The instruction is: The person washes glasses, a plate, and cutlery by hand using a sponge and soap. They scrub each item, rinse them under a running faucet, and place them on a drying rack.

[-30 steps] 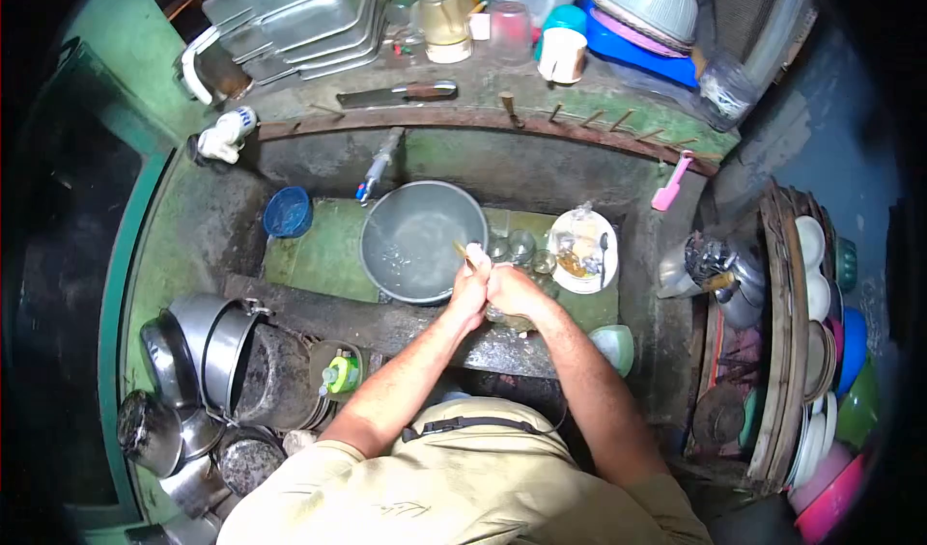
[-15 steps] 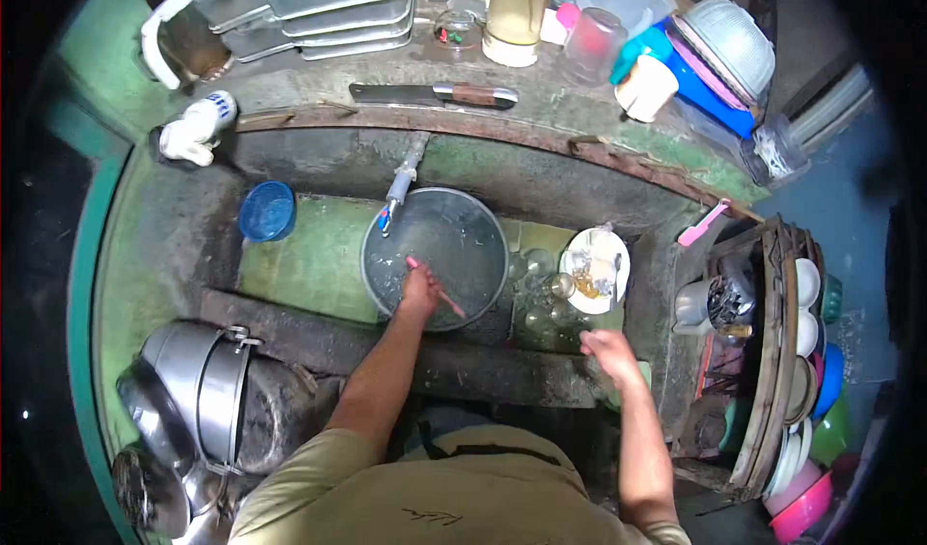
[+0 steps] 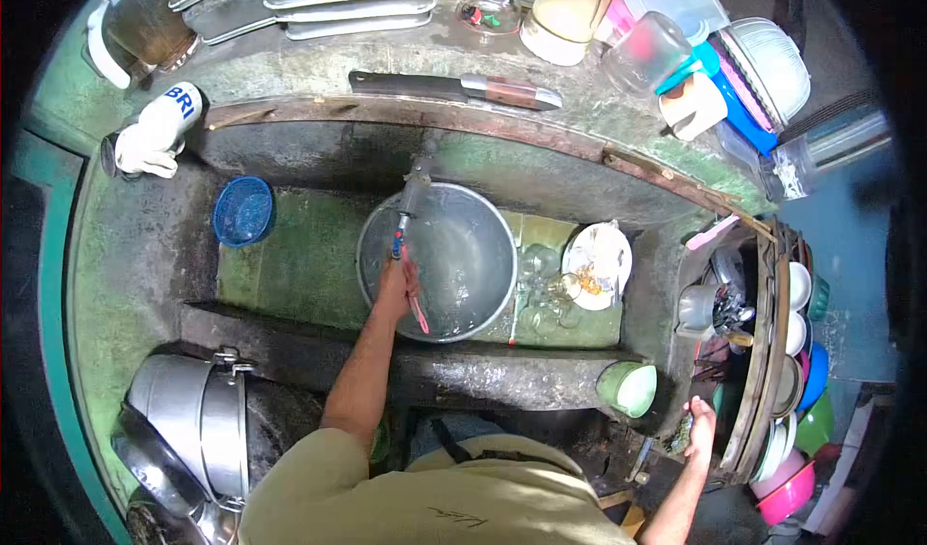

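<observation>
My left hand [image 3: 394, 286] is closed around a long pink utensil [image 3: 419, 313] over the large grey basin [image 3: 507, 299], its fingertips at the tap [image 3: 399, 241] with a red and blue mark. Greyish water fills the basin. At the lower right, my right hand [image 3: 702, 429] is closed on a mottled greenish thing [image 3: 682, 435], too small to name, beside the wooden rack. Right of the basin are several clear glasses [image 3: 541, 299] and a white plate [image 3: 618, 246] with yellow-orange scraps and cutlery.
A blue bowl [image 3: 243, 212] sits left of the basin. A green container [image 3: 628, 389] stands on the front ledge. A large knife [image 3: 459, 89] lies on the back ledge. Metal pots [image 3: 174, 400] are at the left, the wooden rack [image 3: 763, 381] at the right.
My left hand has moved up and left from over the water to the tap, keeping the pink utensil. My right hand has moved right and down, away from the glasses.
</observation>
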